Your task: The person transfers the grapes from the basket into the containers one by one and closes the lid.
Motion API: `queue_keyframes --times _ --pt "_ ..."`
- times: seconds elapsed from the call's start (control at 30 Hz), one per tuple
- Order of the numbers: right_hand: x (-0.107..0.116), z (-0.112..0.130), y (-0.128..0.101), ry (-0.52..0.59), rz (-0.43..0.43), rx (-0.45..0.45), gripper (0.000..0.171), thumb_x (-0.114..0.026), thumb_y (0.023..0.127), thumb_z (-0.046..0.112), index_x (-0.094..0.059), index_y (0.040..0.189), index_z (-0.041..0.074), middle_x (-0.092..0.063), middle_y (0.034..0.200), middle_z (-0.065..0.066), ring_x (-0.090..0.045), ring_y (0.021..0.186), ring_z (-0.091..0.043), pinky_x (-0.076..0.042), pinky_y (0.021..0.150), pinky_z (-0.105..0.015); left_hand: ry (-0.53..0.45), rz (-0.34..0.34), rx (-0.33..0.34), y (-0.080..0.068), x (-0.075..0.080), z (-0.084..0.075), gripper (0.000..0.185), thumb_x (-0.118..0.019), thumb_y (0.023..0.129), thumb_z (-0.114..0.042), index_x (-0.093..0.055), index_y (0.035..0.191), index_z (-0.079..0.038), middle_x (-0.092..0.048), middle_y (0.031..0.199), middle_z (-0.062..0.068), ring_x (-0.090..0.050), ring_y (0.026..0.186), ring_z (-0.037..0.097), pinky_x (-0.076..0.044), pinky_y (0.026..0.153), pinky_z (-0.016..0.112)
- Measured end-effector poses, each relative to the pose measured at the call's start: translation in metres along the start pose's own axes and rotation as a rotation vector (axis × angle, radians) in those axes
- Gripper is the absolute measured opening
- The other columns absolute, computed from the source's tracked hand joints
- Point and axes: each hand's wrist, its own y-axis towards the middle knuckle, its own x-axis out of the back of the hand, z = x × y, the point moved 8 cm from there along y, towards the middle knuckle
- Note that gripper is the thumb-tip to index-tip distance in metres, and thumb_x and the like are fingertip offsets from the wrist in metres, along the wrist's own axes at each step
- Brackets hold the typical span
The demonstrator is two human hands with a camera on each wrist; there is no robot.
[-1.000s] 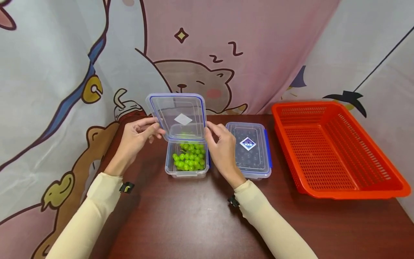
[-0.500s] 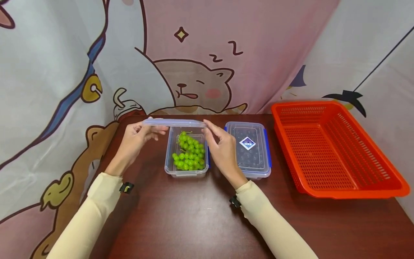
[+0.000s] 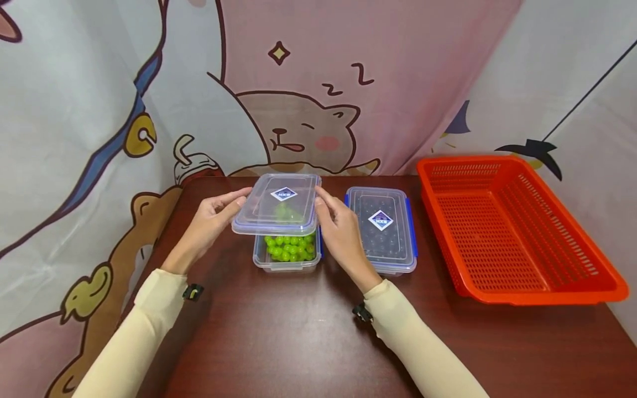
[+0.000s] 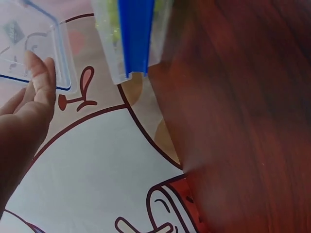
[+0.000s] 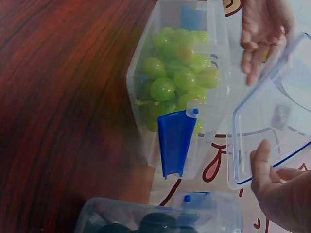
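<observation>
A clear plastic lid [image 3: 269, 207] with a blue seal and a diamond label tilts above an uncovered food container [image 3: 286, 266]. Inside that box lie green grapes [image 3: 291, 249], partly hidden under the lid. My left hand [image 3: 206, 221] pinches the lid's left edge between thumb and fingers. At the opposite edge, my right hand [image 3: 343, 235] holds the lid with thumb and index finger. From the right wrist, a blue side latch [image 5: 176, 143] shows hanging down on the grape box, and the lid [image 5: 272, 131] is apart from its rim.
A second lidded container [image 3: 382, 243] stands just right of the grapes, with dark round fruit [image 5: 158, 222] inside. Farther right sits a red plastic basket [image 3: 497, 232]. A printed curtain [image 3: 308, 132] rises behind the brown table [image 3: 278, 331].
The lid was tipped upright, then swung level, and now slopes down toward me over the container, label upward. Both hands have stayed at its sides, turning it. Container and basket have not moved.
</observation>
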Motion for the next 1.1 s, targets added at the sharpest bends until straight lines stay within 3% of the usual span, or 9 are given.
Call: queue_keyframes --times 0.13,0.27,0.43,0.57,0.93,1.1 --pt "-0.006 -0.001 0.000 -0.031 0.059 -0.047 0.059 -0.059 0.111 0.042 -0.056 0.161 0.013 -0.069 0.130 -0.009 -0.069 0.108 -0.022 -0.058 0.095 -0.043 0.118 0.023 0.021 0.000 -0.006 0.011 0.057 -0.070 0.110 -0.025 -0.054 0.161 -0.006 -0.069 0.142 0.018 -0.072 0.117 0.020 -0.056 0.097 0.026" --pt "-0.014 -0.005 -0.003 -0.126 0.132 -0.077 0.068 -0.060 0.109 0.042 -0.045 0.168 0.013 -0.062 0.144 -0.012 -0.065 0.109 -0.027 -0.056 0.095 -0.048 0.237 0.046 0.028 0.000 -0.016 0.020 0.067 -0.074 0.107 -0.023 -0.046 0.165 -0.003 -0.070 0.134 0.020 -0.071 0.115 0.027 -0.057 0.091 0.024" --pt "-0.024 -0.014 -0.009 -0.230 0.208 -0.144 0.076 -0.060 0.109 0.043 -0.033 0.173 0.013 -0.048 0.164 -0.015 -0.052 0.143 -0.033 -0.043 0.117 -0.056 0.411 0.043 0.025 -0.001 -0.024 0.024 0.072 -0.076 0.106 -0.025 -0.044 0.164 0.002 -0.072 0.123 0.018 -0.071 0.101 0.028 -0.055 0.079 0.025" --pt "-0.030 -0.020 -0.013 -0.288 0.245 -0.188 0.077 -0.057 0.111 0.045 -0.028 0.174 0.012 -0.042 0.169 -0.016 -0.039 0.155 -0.035 -0.034 0.123 -0.057 0.498 0.036 0.015 -0.003 -0.027 0.026 0.069 -0.073 0.108 -0.025 -0.044 0.164 0.003 -0.070 0.115 0.016 -0.066 0.092 0.026 -0.052 0.074 0.030" --pt "-0.046 -0.027 -0.020 -0.300 0.284 -0.168 0.071 -0.051 0.117 0.028 -0.019 0.172 -0.003 -0.030 0.173 -0.026 -0.031 0.159 -0.038 -0.027 0.127 -0.051 0.619 0.013 -0.078 -0.005 -0.033 0.037 0.062 -0.067 0.109 -0.013 -0.043 0.158 0.015 -0.063 0.103 0.014 -0.058 0.087 0.024 -0.048 0.073 0.032" --pt "-0.050 -0.034 -0.022 -0.313 0.296 -0.171 0.068 -0.049 0.117 0.023 -0.020 0.170 -0.008 -0.027 0.172 -0.031 -0.032 0.158 -0.042 -0.027 0.127 -0.052 0.595 0.028 -0.056 -0.006 -0.035 0.044 0.065 -0.064 0.112 -0.018 -0.038 0.162 0.013 -0.062 0.108 0.016 -0.058 0.091 0.023 -0.049 0.078 0.035"
